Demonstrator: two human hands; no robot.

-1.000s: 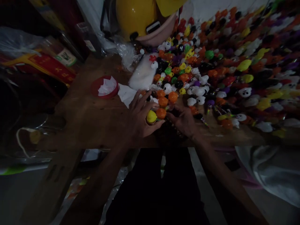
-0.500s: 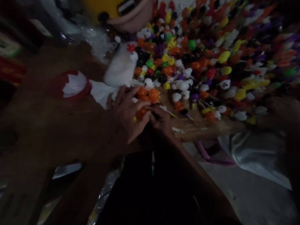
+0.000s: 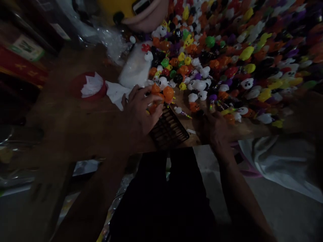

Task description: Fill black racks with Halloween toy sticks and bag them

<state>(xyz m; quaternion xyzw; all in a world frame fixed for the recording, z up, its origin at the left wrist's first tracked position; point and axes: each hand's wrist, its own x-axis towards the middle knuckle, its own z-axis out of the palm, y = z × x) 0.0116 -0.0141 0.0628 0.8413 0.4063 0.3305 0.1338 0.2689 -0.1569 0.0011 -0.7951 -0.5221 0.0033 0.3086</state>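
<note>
My left hand (image 3: 141,109) is closed around a small orange plastic figure (image 3: 152,108), its fingertips and thumb pressed together at the figure. More orange figures (image 3: 168,94) lie just beyond those fingers. Below and to the right of that hand sits a dark slotted rack (image 3: 174,131) on the wooden table (image 3: 91,131). My right hand (image 3: 217,131) is at the near edge of the toy pile, its fingers pointing down among the figures by a purple-topped stick (image 3: 212,101). Those fingertips are dark and blurred, so what they touch is unclear.
A large pile of colourful plastic figures (image 3: 247,53) covers the table's far right. Left of it are a red bowl (image 3: 101,92) with white paper, a white bag (image 3: 136,67) and a pink basin (image 3: 148,20). Light cloth (image 3: 275,164) hangs at the right over a pink stool.
My right hand has moved away from my left hand, rightward to the pile's edge, uncovering the dark rack. My left hand stays by the orange figures. The whole view has shifted slightly.
</note>
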